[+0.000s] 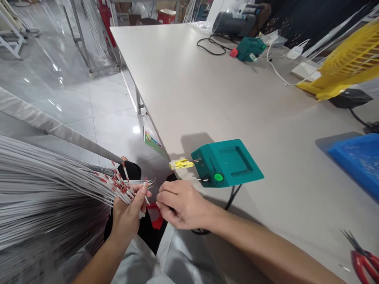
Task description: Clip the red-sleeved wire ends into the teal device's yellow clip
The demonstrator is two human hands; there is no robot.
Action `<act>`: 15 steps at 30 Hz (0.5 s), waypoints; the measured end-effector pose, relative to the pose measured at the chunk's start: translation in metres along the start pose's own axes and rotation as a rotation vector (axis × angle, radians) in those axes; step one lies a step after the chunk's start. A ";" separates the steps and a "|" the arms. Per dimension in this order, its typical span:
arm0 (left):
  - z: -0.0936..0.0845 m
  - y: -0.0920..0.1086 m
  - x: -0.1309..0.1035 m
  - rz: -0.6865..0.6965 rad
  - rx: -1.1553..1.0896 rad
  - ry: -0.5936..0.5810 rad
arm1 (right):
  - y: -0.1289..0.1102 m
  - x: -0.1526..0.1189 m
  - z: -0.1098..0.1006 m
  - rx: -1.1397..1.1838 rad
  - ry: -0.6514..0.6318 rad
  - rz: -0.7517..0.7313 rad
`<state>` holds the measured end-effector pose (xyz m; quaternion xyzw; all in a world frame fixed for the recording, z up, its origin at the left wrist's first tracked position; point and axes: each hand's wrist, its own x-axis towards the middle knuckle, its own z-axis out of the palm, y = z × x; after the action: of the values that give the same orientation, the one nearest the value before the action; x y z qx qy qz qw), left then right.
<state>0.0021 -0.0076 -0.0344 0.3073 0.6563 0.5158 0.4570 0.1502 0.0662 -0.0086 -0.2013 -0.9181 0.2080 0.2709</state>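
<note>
My left hand (129, 213) is closed around the ends of a bundle of white cables (97, 183), several of which carry red marks near their tips. Thin bare wire ends stick out past its thumb. Just to the right, my right hand (180, 203) has its fingers pinched together close to those wire ends; whatever it may hold is hidden. Beyond it, at the table's edge, sits a green device (232, 161) with a round green button, a metal post and a yellow clip (181, 164) attached to its front.
The white table (219, 90) bears red-handled scissors (364, 260), a blue tray (359, 161), a yellow fan (349, 59), a second green device (250, 49) and a dark motor (235, 23). A wrapped rail (56, 128) crosses at the left.
</note>
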 end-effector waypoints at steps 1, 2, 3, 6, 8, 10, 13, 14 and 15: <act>-0.001 0.001 0.001 0.005 -0.008 0.011 | -0.001 0.000 -0.001 0.076 0.028 0.071; -0.001 0.003 0.002 0.010 -0.009 0.010 | -0.002 0.000 -0.002 0.141 0.065 0.149; -0.002 0.005 0.002 0.013 -0.006 -0.002 | -0.003 0.001 -0.003 0.196 0.098 0.221; -0.002 0.014 0.001 0.011 0.031 -0.101 | -0.003 0.004 -0.003 0.315 0.110 0.350; -0.001 0.019 0.000 0.007 0.080 -0.166 | -0.001 0.004 -0.001 0.359 0.063 0.345; 0.000 0.021 0.000 -0.014 0.102 -0.206 | 0.001 0.004 0.001 0.333 0.021 0.281; 0.000 0.019 0.000 -0.038 0.126 -0.287 | 0.003 0.002 0.001 0.091 -0.029 0.113; 0.001 0.017 0.000 -0.039 0.133 -0.305 | 0.003 0.002 0.000 -0.028 -0.037 0.059; 0.001 0.016 0.001 -0.039 0.139 -0.309 | 0.002 0.002 -0.002 -0.145 -0.048 0.016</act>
<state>0.0020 -0.0019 -0.0194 0.4010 0.6182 0.4066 0.5401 0.1502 0.0694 -0.0077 -0.2226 -0.9353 0.1482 0.2317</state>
